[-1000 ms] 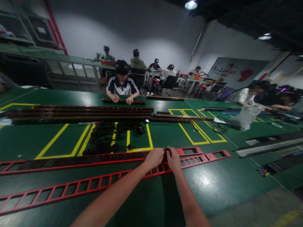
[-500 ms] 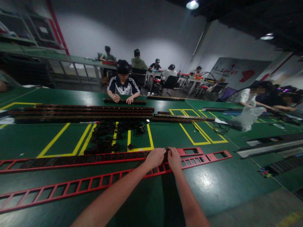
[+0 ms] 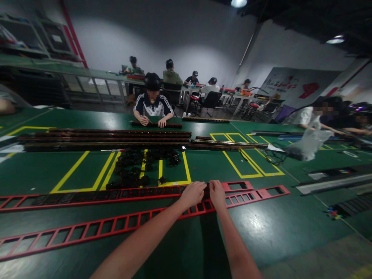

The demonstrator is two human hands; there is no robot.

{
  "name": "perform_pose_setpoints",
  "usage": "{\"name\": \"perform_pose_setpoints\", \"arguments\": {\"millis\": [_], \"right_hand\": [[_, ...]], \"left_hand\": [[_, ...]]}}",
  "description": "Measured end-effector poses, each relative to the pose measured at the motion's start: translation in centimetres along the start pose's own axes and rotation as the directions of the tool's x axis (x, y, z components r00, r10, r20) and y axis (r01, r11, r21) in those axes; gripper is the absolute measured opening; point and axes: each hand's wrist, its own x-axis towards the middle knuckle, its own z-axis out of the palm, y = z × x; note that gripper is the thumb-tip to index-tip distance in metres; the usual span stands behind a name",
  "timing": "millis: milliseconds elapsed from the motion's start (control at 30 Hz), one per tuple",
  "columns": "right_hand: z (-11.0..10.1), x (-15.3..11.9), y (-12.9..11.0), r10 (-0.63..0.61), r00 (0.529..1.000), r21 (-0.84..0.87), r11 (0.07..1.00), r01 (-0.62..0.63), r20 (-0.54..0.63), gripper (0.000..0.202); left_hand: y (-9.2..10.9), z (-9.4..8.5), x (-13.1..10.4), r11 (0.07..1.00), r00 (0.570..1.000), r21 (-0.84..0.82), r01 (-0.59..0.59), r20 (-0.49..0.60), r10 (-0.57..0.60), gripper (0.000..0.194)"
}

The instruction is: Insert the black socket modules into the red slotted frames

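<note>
The left forearm (image 3: pixel 145 236) and right forearm (image 3: pixel 237 242) are bare along their whole visible length, smooth and plain on the surface. Each is fullest at its near end and tapers to a slimmer wrist. Both the left hand (image 3: pixel 193 193) and the right hand (image 3: pixel 217 195) are bare too. The left hand has a broad, gently rounded back that runs into slender fingers (image 3: pixel 200 186); the right hand looks narrower from this side. Knuckles show only as soft bumps, and the nails are too small and blurred to make out.
</note>
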Motion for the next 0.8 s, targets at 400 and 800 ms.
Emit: {"name": "perform_pose_setpoints", "arguments": {"millis": [400, 800], "right_hand": [[-0.2, 0.5, -0.4, 0.068, 0.997, -0.089, 0.994, -0.065, 0.024, 0.03], [-0.5, 0.4, -2.0, 0.194, 0.978, -0.23, 0.958, -0.173, 0.073, 0.016]], "left_hand": [[-0.1, 0.1, 0.0, 1.0, 1.0, 0.006, -0.001, 0.0, 0.001, 0.039], [0.3, -0.4, -0.1, 1.0, 0.999, 0.011, 0.028, 0.018, -0.028, 0.038]]}}
